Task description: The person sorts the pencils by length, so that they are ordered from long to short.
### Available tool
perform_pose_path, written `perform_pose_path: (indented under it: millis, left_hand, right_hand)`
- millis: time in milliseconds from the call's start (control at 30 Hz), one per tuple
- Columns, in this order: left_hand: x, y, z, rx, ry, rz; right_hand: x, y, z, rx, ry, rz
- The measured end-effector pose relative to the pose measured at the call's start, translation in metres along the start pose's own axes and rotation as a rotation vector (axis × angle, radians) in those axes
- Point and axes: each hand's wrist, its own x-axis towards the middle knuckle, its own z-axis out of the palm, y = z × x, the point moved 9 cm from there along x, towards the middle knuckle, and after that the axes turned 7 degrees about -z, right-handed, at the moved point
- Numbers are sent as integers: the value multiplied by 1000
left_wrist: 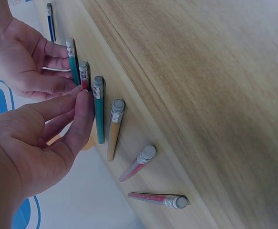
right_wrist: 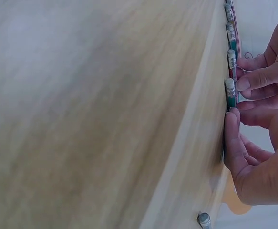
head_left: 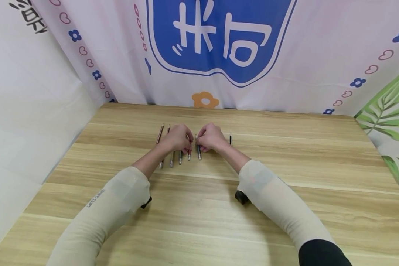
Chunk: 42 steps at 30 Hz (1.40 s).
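My left hand [head_left: 178, 137] pinches a red pencil [head_left: 189, 153] between thumb and fingers. Just to its right, my right hand [head_left: 212, 136] holds a green pencil [head_left: 199, 152] at its side, with thumb and finger together in the right wrist view. Both pencils lie on the table, their eraser ends toward me and their upper parts partly covered by fingers. Left of them, in the left wrist view, come another green pencil [left_wrist: 98, 109], a yellow pencil [left_wrist: 114, 136] and two reddish pencils, one slanted [left_wrist: 138, 166] and one at the end [left_wrist: 150, 196].
A dark blue pencil [head_left: 231, 139] lies apart on the right, partly behind my right forearm. The wooden table [head_left: 199, 221] ends at a printed curtain [head_left: 119, 55] at the back. A white wall [head_left: 26, 111] stands on the left.
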Motion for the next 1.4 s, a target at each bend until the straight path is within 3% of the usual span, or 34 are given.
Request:
perform_pose_path:
  millis: [1400]
  left_hand:
    - [1, -4, -1, -29, -4, -13]
  right_hand:
    - [-1, 0, 2, 60, -20, -18]
